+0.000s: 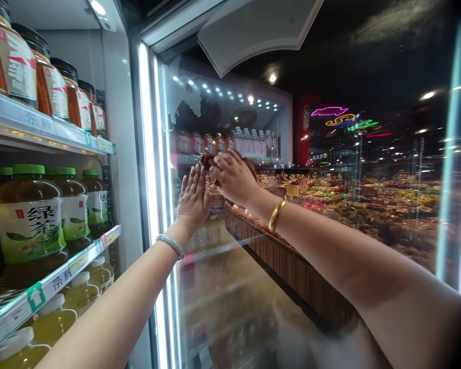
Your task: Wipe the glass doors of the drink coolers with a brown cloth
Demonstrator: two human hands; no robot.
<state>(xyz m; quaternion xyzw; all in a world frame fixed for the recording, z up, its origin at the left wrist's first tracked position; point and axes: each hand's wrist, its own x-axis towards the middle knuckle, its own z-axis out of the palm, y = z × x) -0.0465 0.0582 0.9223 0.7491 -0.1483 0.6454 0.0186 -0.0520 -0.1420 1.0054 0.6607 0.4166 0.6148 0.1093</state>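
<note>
An open glass cooler door (223,287) stands in front of me, with lights and shop displays showing in and through it. My left hand (194,197), with a pale bangle at the wrist, lies flat against the glass, fingers straight and pointing up. Just right of it, my right hand (233,177) presses a dark brown cloth (206,160) to the pane; a gold bangle circles that wrist. Most of the cloth is hidden under the fingers, its edges poking out at both sides.
Cooler shelves on the left carry amber bottles (56,87) on top, green-capped tea bottles (34,215) in the middle and white-capped bottles (57,318) below. A bright light strip (144,128) runs up the door's edge. Beyond the glass is a wood-sided food display (284,266).
</note>
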